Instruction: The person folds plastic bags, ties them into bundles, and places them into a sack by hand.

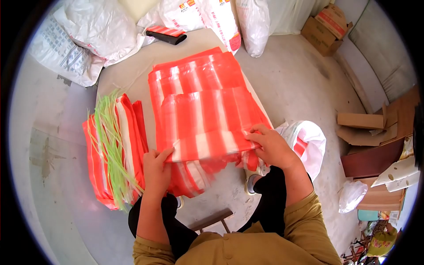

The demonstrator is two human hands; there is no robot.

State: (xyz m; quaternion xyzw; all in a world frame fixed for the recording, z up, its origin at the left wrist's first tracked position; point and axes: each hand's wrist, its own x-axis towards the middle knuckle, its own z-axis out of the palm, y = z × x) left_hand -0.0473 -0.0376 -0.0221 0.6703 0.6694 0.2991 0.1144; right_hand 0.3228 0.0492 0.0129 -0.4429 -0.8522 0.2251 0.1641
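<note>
Red-and-white striped plastic bags lie in an overlapping stack on the table in front of me. My left hand pinches the near left corner of the top bag. At its near right edge, my right hand grips the same bag between thumb and fingers. Below this edge more striped plastic hangs down toward my lap, partly blurred. Left of my left hand sits a folded bundle of striped bags, with light green plastic strings draped over it.
A black-handled object with a striped top lies at the table's far edge. Full white sacks stand behind. An open white sack is on the floor at right, with cardboard boxes beyond. A wooden stool shows below me.
</note>
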